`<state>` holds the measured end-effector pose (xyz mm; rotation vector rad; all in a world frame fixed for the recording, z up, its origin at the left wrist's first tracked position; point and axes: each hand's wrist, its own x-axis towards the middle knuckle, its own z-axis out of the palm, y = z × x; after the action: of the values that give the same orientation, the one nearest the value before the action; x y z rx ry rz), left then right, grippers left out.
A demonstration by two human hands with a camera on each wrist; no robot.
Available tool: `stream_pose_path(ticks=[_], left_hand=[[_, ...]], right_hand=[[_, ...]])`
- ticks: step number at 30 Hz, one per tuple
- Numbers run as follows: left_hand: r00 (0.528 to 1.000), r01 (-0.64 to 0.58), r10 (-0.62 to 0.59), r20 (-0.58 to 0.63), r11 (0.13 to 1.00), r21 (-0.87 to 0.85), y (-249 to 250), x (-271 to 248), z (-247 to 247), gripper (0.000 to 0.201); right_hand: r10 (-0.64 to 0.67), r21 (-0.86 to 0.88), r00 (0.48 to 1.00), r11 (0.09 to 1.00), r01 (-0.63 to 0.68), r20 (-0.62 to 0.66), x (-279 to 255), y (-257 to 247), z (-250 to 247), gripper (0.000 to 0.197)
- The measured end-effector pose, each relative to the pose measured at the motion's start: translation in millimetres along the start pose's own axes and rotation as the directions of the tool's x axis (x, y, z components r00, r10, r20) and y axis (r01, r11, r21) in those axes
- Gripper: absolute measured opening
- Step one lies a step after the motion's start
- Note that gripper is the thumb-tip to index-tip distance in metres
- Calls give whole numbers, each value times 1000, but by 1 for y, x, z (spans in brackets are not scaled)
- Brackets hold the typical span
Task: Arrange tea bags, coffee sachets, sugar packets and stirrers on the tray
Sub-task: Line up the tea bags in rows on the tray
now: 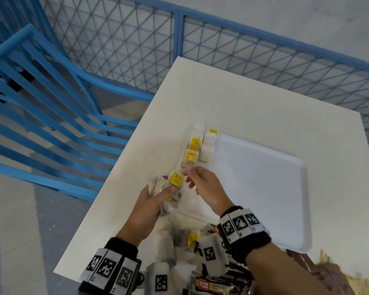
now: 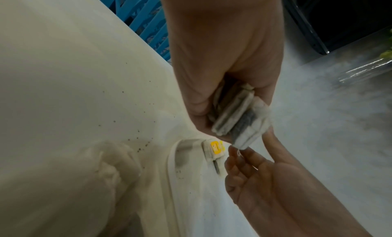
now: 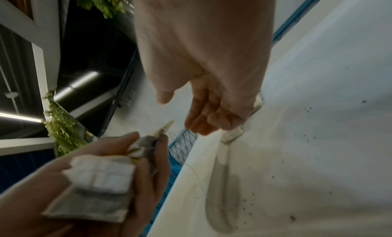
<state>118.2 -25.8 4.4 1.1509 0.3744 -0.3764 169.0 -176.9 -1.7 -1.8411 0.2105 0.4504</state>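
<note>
A bundle of white tea bags (image 1: 161,187) with yellow tags sits in my left hand (image 1: 168,191), which grips it over the table just left of the white tray (image 1: 264,177). The left wrist view shows the bundle (image 2: 239,116) fanned out of that hand (image 2: 222,120). Two rows of tea bags (image 1: 195,145) lie along the tray's far left corner. My right hand (image 1: 192,177) hovers between the bundle and the nearest laid bag, with its fingers relaxed and nothing in them (image 3: 203,120). In the left wrist view one fingertip of it (image 2: 244,165) reaches the bundle.
A heap of loose tea bags (image 1: 179,237) and dark coffee sachets (image 1: 215,286) lies at the table's near edge, below my wrists. A blue chair (image 1: 51,124) stands left of the table and a blue mesh fence (image 1: 264,54) behind it. Most of the tray is bare.
</note>
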Motion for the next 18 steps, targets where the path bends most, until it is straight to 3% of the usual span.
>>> stream_pose_path(ticks=[4, 10, 18], left_hand=[[999, -19, 18, 36, 999, 38, -1, -2, 3, 8], [998, 18, -12, -63, 995, 94, -7, -2, 5, 10], [998, 15, -12, -62, 998, 60, -8, -3, 11, 13]], right_hand=[[-21, 91, 996, 996, 14, 85, -15, 1, -1, 22], [-28, 164, 997, 986, 17, 67, -24, 0, -7, 8], [20, 181, 989, 982, -47, 148, -32, 10, -1, 5]])
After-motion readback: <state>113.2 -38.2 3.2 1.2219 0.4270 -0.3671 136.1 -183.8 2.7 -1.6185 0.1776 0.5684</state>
